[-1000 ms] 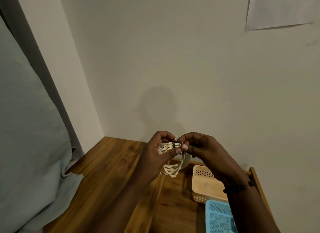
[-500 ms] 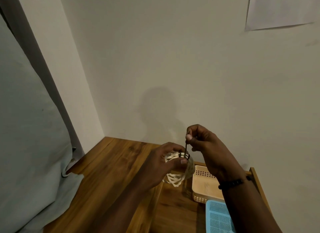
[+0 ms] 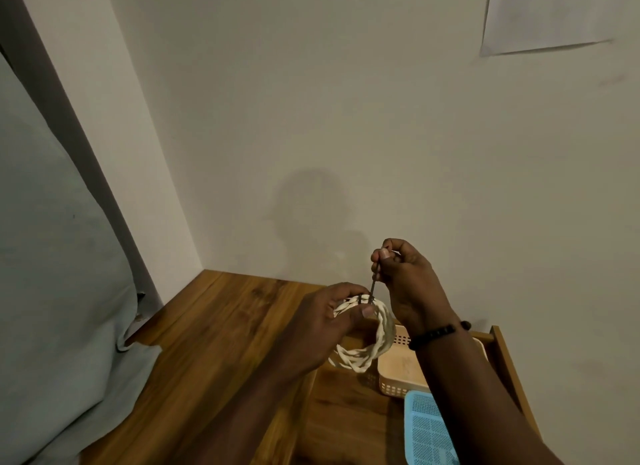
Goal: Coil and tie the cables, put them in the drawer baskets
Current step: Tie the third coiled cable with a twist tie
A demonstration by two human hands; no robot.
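We cannot see the top left of the coil (image 3: pixel 377 333) under the left hand's (image 3: pixel 322 326) fingers. The right hand (image 3: pixel 408 284) hides the tie's (image 3: pixel 374 286) upper end. The right forearm covers part of the beige basket (image 3: pixel 398 371); the blue basket (image 3: pixel 426 430) runs off the bottom edge. The paper (image 3: pixel 554 14) is cut off at top.

The open wooden drawer (image 3: pixel 349 405) holds 2 plastic baskets — a beige one (image 3: pixel 401 371) at the back, a blue one (image 3: pixel 426 430) just in front — leaving bare floor to their left. The left hand (image 3: pixel 318 329), right hand (image 3: pixel 408 291) and white coiled cable (image 3: pixel 377 340) hang above the beige basket's near corner. The wooden tabletop (image 3: pixel 207 326) lies bare, hemmed by grey fabric (image 3: pixel 59 274) and the wall (image 3: pixel 346 135).
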